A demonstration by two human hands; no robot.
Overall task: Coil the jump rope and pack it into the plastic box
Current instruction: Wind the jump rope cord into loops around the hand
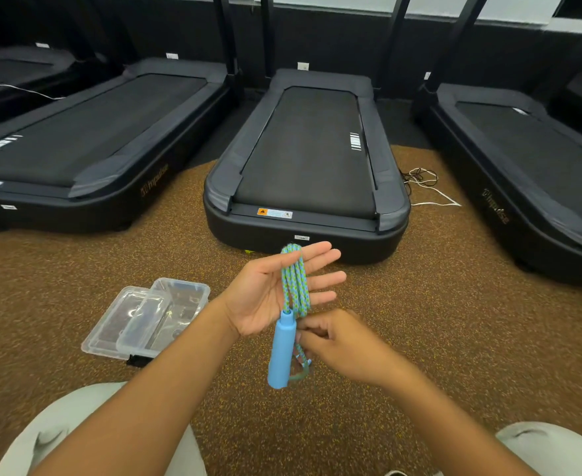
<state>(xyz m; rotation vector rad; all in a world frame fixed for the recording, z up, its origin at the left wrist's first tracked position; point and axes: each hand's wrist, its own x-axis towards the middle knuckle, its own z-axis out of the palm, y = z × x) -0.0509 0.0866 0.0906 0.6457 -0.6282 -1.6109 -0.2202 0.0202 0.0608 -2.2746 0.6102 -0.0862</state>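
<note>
On the speckled brown rubber floor (420, 355) at the left lies the clear plastic box (179, 304), a shallow rectangular tub with rounded corners, its transparent lid (124, 321) leaning against it and a small black thing half hidden at its near edge. To its right the left hand (275, 297) is held palm up with flat, spread fingers, and the braided blue-and-green jump rope (294, 283) hangs in several loops over them. A smooth, matte blue cylindrical handle (282, 352) dangles below the palm. The right hand (337, 341), blurred, curls its fingers at the rope just beside the handle; the grip itself is hard to make out. Black treadmills (303, 159) stand in a row beyond, with loose cables (423, 187) at right.
</note>
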